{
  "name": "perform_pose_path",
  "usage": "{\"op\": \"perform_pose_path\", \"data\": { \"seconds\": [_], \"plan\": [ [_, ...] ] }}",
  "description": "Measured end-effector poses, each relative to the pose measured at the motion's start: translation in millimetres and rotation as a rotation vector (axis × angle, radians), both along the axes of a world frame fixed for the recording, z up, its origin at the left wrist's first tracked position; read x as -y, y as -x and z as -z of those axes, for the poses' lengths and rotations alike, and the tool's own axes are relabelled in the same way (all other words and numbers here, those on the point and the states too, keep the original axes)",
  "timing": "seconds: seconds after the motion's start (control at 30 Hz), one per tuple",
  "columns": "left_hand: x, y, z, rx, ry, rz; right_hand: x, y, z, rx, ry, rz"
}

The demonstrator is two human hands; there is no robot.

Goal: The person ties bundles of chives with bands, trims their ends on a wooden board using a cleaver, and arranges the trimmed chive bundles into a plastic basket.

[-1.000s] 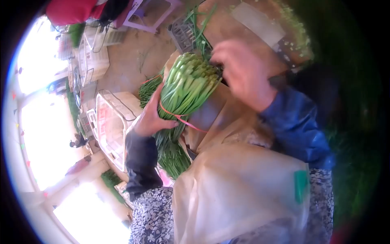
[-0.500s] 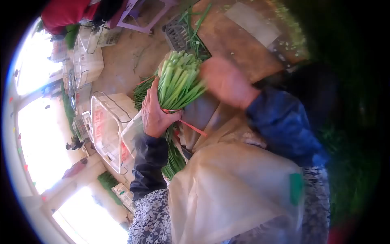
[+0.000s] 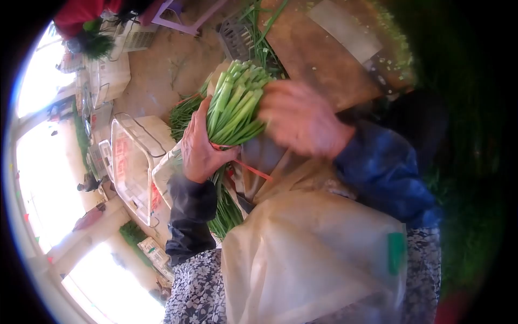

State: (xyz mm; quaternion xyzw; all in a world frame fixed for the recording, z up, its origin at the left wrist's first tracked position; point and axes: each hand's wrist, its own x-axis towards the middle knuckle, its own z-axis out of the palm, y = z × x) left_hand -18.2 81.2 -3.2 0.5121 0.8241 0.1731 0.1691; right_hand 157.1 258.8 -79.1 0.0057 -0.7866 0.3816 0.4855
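bunch: the green stalks (image 3: 234,108) stand tilted just past eleven o'clock of the view's centre, pale ends up, in the left hand (image 3: 200,146).
left hand: between nine and ten o'clock; its fingers curl round the bunch, thumb across the near side, pressed firmly against it.
red band (image 3: 254,170): round the stalks at the thumb, its loose tail pointing to four o'clock.
right hand (image 3: 305,120): between one and two o'clock, beside the stalk ends; its fingers are blurred, so whether they touch, spread or pinch cannot be told.
apron (image 3: 313,243): pale, between five and six o'clock, over a floral cloth (image 3: 197,289).
brown board (image 3: 302,62): one o'clock, with green bits scattered along its far edge.
grey crate (image 3: 231,40): near twelve o'clock, green leaves at its side.
white basket (image 3: 150,171): nine o'clock.
co-worker: red sleeve (image 3: 81,12) at ten o'clock.
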Motion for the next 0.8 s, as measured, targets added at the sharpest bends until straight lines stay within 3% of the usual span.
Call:
{"op": "perform_pose_path", "data": {
  "seconds": [0.07,0.1,0.13,0.2,0.23,0.27,0.33,0.37,0.4,0.47,0.53,0.6,0.63,0.67,0.73,0.8],
  "plan": [
    [-2.7,1.5,-2.5,-0.055,0.061,0.027,-28.1,2.9,40.4,0.792,-0.079,0.073],
    [-2.7,-0.9,-3.3,-0.086,0.036,0.041,-32.2,6.7,39.9,0.808,0.107,0.194],
    [-3.8,2.4,-2.6,-0.091,0.035,0.044,-36.8,12.4,27.9,0.795,0.302,0.314],
    [-1.7,3.0,2.2,-0.05,-0.012,0.051,-21.8,20.6,-8.8,0.011,0.191,0.135],
    [-3.2,2.7,0.1,-0.015,-0.004,0.04,-7.5,25.0,-13.5,0.011,0.347,-0.13],
    [-1.6,1.4,-0.8,-0.014,-0.007,0.038,-15.1,24.8,-4.0,0.013,0.343,-0.132],
    [-2.6,3.7,-1.7,-0.031,0.014,0.04,-48.0,22.9,27.5,1.126,0.052,-0.061],
    [-3.9,5.7,-2.5,-0.04,0.011,0.028,-38.9,17.6,49.3,0.69,0.284,0.182],
    [-3.5,4.7,-3.3,-0.061,0.014,0.034,-29.0,18.8,32.5,0.689,0.284,0.162],
    [-1.6,1.8,-6.0,-0.081,0.024,0.027,-14.3,21.1,-13.4,0.116,0.3,-0.099],
    [-4.2,0.1,-8.2,-0.137,0.055,0.058,-17.2,20.7,23.5,0.199,0.382,-0.133],
    [-4.7,-2.7,-6.9,-0.109,0.022,0.022,-37.2,12.9,33.3,0.593,0.83,0.212],
    [-6.1,-4.9,-9.4,-0.147,0.055,0.029,-42.7,8.8,16.1,0.411,0.524,0.186],
    [-7.3,-7.1,-11.4,-0.184,0.091,0.042,-40.2,8.4,-5.6,0.425,0.523,0.174],
    [-10.9,-8.7,-13.7,-0.187,0.054,0.038,-26.2,23.2,-45.8,0.269,0.05,-0.086],
    [-12.2,-10.3,-17.3,-0.161,0.126,0.048,-23.0,31.6,-44.6,0.289,-0.046,-0.146]
  ]
}}
